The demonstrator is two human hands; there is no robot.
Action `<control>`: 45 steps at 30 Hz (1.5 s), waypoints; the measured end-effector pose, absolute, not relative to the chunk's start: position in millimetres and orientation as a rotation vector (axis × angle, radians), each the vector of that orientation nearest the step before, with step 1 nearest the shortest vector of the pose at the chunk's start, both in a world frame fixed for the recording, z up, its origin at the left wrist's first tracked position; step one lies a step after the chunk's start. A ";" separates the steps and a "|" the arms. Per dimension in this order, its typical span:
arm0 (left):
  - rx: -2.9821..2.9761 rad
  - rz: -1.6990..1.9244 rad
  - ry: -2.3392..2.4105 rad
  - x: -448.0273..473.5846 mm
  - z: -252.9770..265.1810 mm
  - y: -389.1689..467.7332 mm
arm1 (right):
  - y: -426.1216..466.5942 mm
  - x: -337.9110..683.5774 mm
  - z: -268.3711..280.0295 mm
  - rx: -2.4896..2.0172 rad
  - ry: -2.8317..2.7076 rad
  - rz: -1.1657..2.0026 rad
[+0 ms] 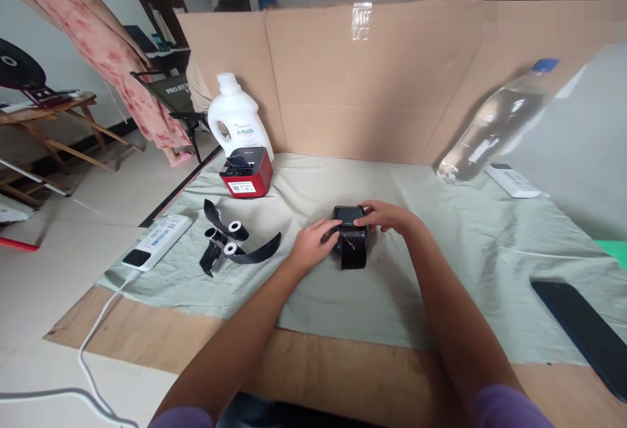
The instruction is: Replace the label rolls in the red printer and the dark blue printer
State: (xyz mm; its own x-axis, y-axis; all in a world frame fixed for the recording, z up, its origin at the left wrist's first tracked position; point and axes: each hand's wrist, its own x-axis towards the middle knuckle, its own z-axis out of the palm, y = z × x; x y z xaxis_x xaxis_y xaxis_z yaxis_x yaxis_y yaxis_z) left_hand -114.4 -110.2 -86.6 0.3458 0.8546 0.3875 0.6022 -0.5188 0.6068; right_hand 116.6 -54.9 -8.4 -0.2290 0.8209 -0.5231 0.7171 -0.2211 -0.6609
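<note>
A small black box-shaped device, which looks like a label printer (349, 215), sits on the cloth in front of me. From its front hangs a glossy black strip (353, 249). My left hand (314, 241) is at its left side, with thumb and forefinger pressed on the front left edge. On the opposite side, my right hand (385, 215) grips the right edge, thumb on top near the front and fingers farther back. Left of my hands lie several small white-cored rolls (236, 229) with loose black strips curling off them.
Behind the rolls stand a red and black box device (247, 173) and a white detergent bottle (240, 117). A power strip (159, 242) lies left, a dark phone (582, 330) right. A clear bottle (499, 121) leans against the cardboard wall (372, 82). Another person (102, 42) stands far left.
</note>
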 end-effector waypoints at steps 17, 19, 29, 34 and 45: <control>2.373 0.636 1.278 -115.1 -96.1 -105.8 | -116.2 112.2 -55.6 -1.644 -1.567 0.925; 2.387 0.661 1.286 -113.7 -97.6 -106.9 | -141.6 104.7 -72.2 -1.526 -1.563 0.886; 2.279 0.957 1.141 33.0 -54.8 -54.9 | -113.9 202.2 -26.4 -1.578 -1.282 0.622; 2.311 0.914 0.980 155.5 -57.9 -12.7 | -88.4 297.1 -25.7 -1.801 -1.117 0.428; 2.489 0.667 1.055 240.1 -91.6 -9.6 | -77.6 370.2 -80.4 -1.811 -1.004 0.447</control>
State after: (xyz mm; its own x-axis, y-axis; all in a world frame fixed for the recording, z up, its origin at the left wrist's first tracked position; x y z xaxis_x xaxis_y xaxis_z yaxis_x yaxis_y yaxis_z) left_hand 240.1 -9.6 -91.6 0.6106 0.7400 0.2822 0.5725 -0.6586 0.4884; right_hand 370.2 -77.6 -80.4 0.5907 0.7963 0.1303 0.4362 -0.1793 -0.8818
